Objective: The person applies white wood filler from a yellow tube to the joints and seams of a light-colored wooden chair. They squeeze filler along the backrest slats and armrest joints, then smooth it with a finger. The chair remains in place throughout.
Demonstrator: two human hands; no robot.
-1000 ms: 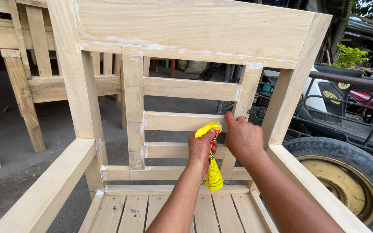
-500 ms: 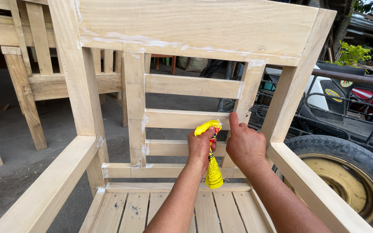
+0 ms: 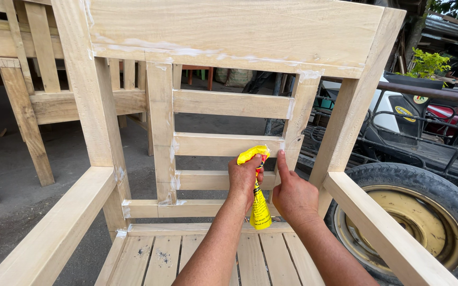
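Note:
An unfinished pale wooden chair fills the head view, with a broad top rail, horizontal back slats and a slatted seat. My left hand grips a yellow squeeze tube, its upper end at the joint where the middle slat meets the right inner upright. My right hand is beside it, index finger stretched up and pressing on that same joint. White filler smears show at several joints.
The chair's armrests run forward on both sides. More bare wooden frames stand behind at the left. A vehicle with a large tyre and yellow rim sits close on the right, on grey concrete ground.
Both hands stay at the same joint. My right index finger has shifted slightly lower along the upright, and the view has tilted a little.

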